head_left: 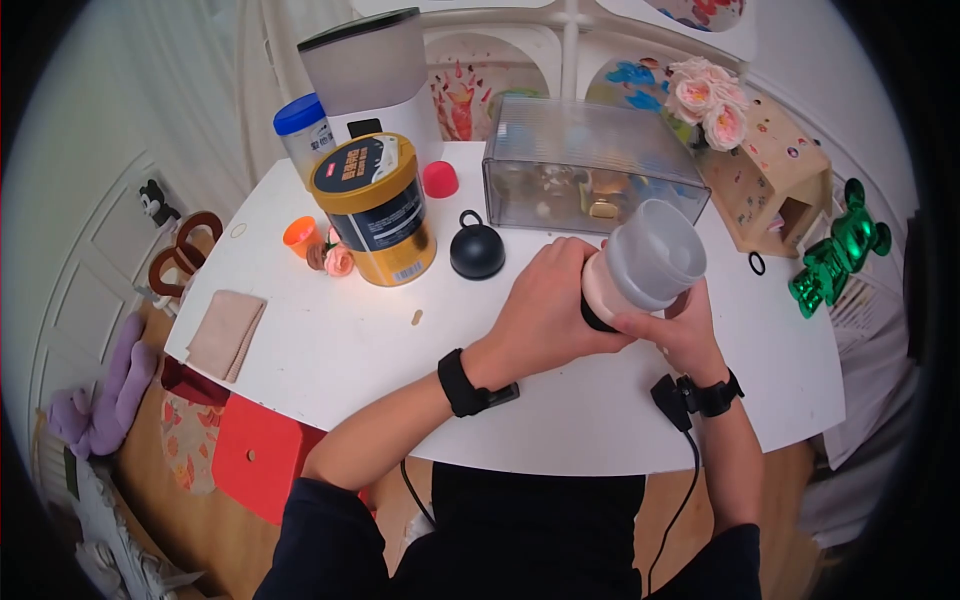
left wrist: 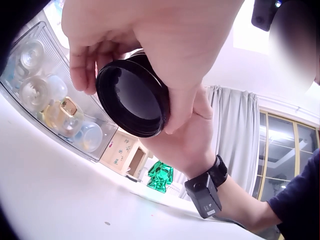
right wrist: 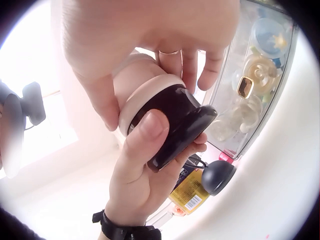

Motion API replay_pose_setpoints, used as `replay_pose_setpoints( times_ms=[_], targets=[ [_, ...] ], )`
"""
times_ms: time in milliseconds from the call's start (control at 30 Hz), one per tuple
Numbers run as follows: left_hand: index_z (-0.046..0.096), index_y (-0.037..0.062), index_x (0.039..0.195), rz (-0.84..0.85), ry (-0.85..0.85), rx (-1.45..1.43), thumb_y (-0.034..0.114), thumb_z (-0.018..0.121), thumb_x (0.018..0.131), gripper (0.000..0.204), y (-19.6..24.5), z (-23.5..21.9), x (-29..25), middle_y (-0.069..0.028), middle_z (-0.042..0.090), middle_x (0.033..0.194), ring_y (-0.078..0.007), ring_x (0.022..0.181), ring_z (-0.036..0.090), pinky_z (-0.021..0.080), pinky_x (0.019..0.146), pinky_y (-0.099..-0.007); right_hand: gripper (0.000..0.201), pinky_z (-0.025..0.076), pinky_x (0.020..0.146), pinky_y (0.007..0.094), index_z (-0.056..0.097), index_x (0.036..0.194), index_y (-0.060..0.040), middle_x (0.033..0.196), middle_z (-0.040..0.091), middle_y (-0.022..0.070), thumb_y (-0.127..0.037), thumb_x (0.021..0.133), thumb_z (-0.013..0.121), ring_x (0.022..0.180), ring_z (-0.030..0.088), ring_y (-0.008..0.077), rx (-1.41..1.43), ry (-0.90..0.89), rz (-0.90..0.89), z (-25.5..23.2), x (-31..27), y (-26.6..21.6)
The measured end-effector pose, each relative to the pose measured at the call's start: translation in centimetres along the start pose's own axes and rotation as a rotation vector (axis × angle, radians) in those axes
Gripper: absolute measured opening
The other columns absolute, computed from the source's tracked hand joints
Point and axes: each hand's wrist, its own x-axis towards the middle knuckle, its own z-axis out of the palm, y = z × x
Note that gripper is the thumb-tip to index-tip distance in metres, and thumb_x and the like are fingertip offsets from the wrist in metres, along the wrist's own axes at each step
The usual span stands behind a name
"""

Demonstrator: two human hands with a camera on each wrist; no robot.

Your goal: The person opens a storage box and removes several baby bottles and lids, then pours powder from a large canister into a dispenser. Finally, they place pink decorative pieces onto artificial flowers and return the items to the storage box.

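Observation:
Over the right half of the table, both hands hold a pale pink bottle (head_left: 603,283) with a translucent grey cup-shaped top (head_left: 655,255) and a black base (right wrist: 167,120). My left hand (head_left: 545,305) grips the base, its thumb pressed along the black part in the right wrist view. Around the pink body curls my right hand (head_left: 690,335), thumb on the near side. The base's round dark underside (left wrist: 134,97) faces the left wrist camera. A black dome-shaped lid (head_left: 477,250) with a loop stands on the table to the left of the hands.
A gold tub (head_left: 375,215), a blue-lidded jar (head_left: 303,130) and a tall dispenser (head_left: 370,80) stand at back left. Behind the hands sits a clear storage box (head_left: 590,150). A green bear figure (head_left: 845,250) is at right, a folded cloth (head_left: 226,335) at left.

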Motion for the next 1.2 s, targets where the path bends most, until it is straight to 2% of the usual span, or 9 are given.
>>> replay_pose_setpoints(
  times_ms=[167, 267, 300, 433, 667, 800, 900, 1033, 1200],
  targets=[
    [0.056, -0.0033, 0.141, -0.037, -0.063, 0.017, 0.040, 0.102, 0.072, 0.093, -0.3, 0.2, 0.0, -0.0224, 0.064, 0.130, -0.0407, 0.126, 0.062, 0.054, 0.105, -0.0475, 0.091, 0.048, 0.120, 0.0426, 0.054, 0.153, -0.0025, 0.145, 0.068, 0.0118, -0.017, 0.077, 0.102, 0.139, 0.064, 0.0235, -0.128, 0.061, -0.045, 0.3, 0.0, 0.3],
    [0.052, -0.0036, 0.149, 0.146, -0.043, 0.276, 0.046, 0.102, 0.072, 0.104, -0.4, -1.7, 0.2, -0.0253, 0.061, 0.140, -0.0432, 0.134, 0.059, 0.054, 0.109, -0.0487, 0.088, 0.048, 0.119, 0.0429, 0.055, 0.152, -0.0048, 0.148, 0.066, 0.0129, -0.019, 0.078, 0.101, 0.138, 0.063, 0.0236, -0.164, 0.149, -0.105, 0.1, 0.5, 0.6],
    [0.052, -0.0030, 0.152, 0.069, -0.096, 0.368, 0.051, 0.101, 0.073, 0.107, -0.1, -3.1, 0.0, -0.0268, 0.059, 0.145, -0.0455, 0.137, 0.057, 0.054, 0.111, -0.0492, 0.086, 0.049, 0.118, 0.0432, 0.055, 0.150, -0.0053, 0.147, 0.066, 0.0131, -0.020, 0.078, 0.100, 0.137, 0.063, 0.0246, -0.234, 0.155, -0.121, -0.3, 0.8, 0.6],
    [0.059, 0.0023, 0.150, 0.016, 0.023, 0.823, 0.036, 0.096, 0.080, 0.086, -1.0, -6.1, 0.1, -0.0250, 0.057, 0.150, -0.0425, 0.136, 0.058, 0.056, 0.107, -0.0478, 0.083, 0.050, 0.113, 0.0451, 0.057, 0.145, -0.0063, 0.139, 0.067, 0.0144, -0.023, 0.075, 0.099, 0.131, 0.063, 0.0304, -0.580, 0.205, -0.125, -2.2, 1.3, 0.5],
    [0.064, 0.0063, 0.137, -0.335, -0.323, 0.895, 0.021, 0.089, 0.080, 0.064, -2.7, -6.6, 0.2, -0.0218, 0.064, 0.132, -0.0423, 0.122, 0.068, 0.060, 0.099, -0.0513, 0.083, 0.050, 0.111, 0.0474, 0.057, 0.143, -0.0081, 0.133, 0.069, 0.0159, -0.023, 0.072, 0.097, 0.130, 0.058, 0.0387, -0.767, 0.128, -0.098, -1.7, 0.8, -0.5],
    [0.066, 0.0073, 0.135, -0.288, -0.186, 0.752, 0.016, 0.089, 0.077, 0.062, -1.7, -7.7, 0.9, -0.0157, 0.071, 0.118, -0.0386, 0.105, 0.075, 0.061, 0.094, -0.0480, 0.082, 0.051, 0.111, 0.0481, 0.058, 0.143, -0.0080, 0.132, 0.070, 0.0162, -0.023, 0.072, 0.097, 0.130, 0.057, 0.0394, -0.783, 0.086, -0.078, -1.3, 0.8, -0.8],
    [0.070, 0.0060, 0.130, -0.364, -0.224, 0.636, 0.016, 0.090, 0.076, 0.058, -2.8, -8.7, 1.3, -0.0152, 0.071, 0.116, -0.0369, 0.106, 0.075, 0.061, 0.093, -0.0468, 0.082, 0.051, 0.110, 0.0483, 0.059, 0.143, -0.0078, 0.132, 0.070, 0.0161, -0.023, 0.072, 0.097, 0.130, 0.057, 0.0395, -0.795, 0.088, -0.084, -1.4, 0.7, -0.8],
    [0.073, 0.0050, 0.125, -0.380, -0.261, 0.774, 0.036, 0.095, 0.073, 0.064, -2.5, -8.5, 1.0, -0.0176, 0.074, 0.112, -0.0357, 0.104, 0.076, 0.062, 0.093, -0.0451, 0.083, 0.051, 0.111, 0.0482, 0.059, 0.143, -0.0078, 0.132, 0.070, 0.0159, -0.023, 0.071, 0.097, 0.131, 0.057, 0.0396, -0.809, 0.078, -0.045, -1.3, 0.7, -1.1],
    [0.073, 0.0056, 0.121, -0.304, -0.207, 0.819, 0.043, 0.095, 0.070, 0.068, -4.8, -7.3, 0.5, -0.0176, 0.074, 0.106, -0.0378, 0.099, 0.076, 0.062, 0.090, -0.0467, 0.082, 0.051, 0.111, 0.0484, 0.059, 0.142, -0.0079, 0.131, 0.070, 0.0159, -0.022, 0.071, 0.097, 0.132, 0.056, 0.0397, -0.810, 0.065, -0.045, -0.9, 0.7, -1.3]
  ],
)
